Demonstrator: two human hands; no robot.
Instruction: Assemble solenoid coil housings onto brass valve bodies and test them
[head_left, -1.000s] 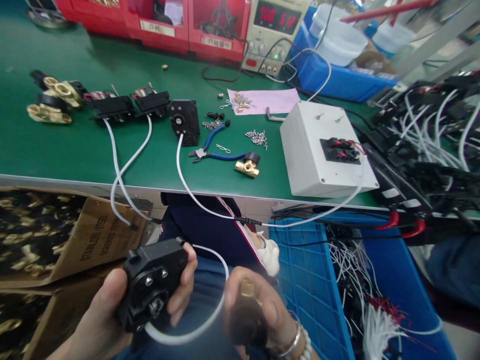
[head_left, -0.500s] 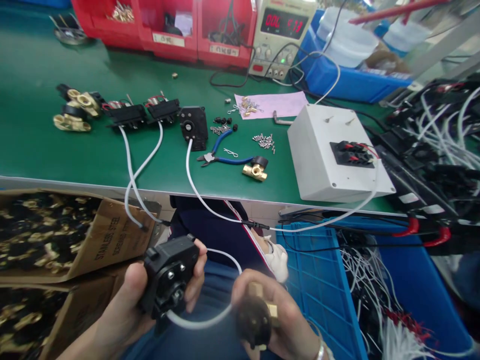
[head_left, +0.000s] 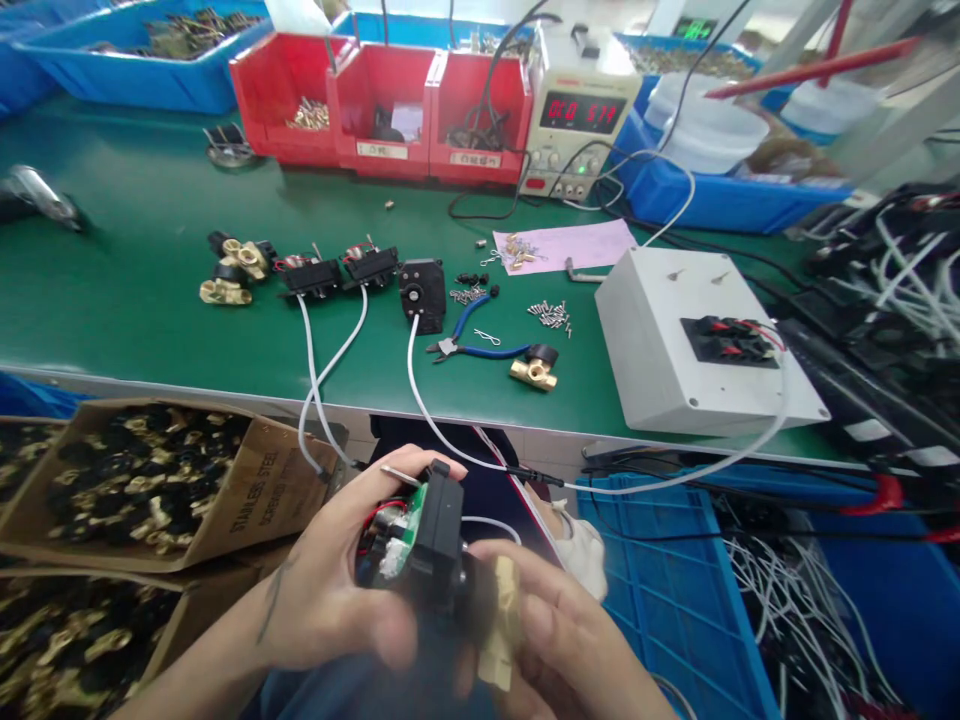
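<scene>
My left hand (head_left: 337, 580) is wrapped round a black actuator housing (head_left: 439, 525), tilted so its open side shows a green circuit board and red wires. A white cable runs from behind it. My right hand (head_left: 562, 620) grips a brass valve (head_left: 504, 625) by its body. The valve's dark, blurred top is up against the housing's face; whether the two are seated together I cannot tell. On the bench beyond lie another actuator housing (head_left: 422, 295), blue-handled cutters (head_left: 487, 350) and a second brass valve (head_left: 534, 370).
Cardboard boxes of brass valves (head_left: 150, 480) stand at the lower left. A grey control box (head_left: 675, 350) sits on the bench's right, with a power supply (head_left: 574, 120) and red bins (head_left: 382, 110) behind. Blue crates (head_left: 675, 580) with white cables are at lower right.
My left hand has turned the actuator housing so its circuit board shows. My right hand has brought the brass valve left against it. The view has shifted, so the bench appears lower and further right.
</scene>
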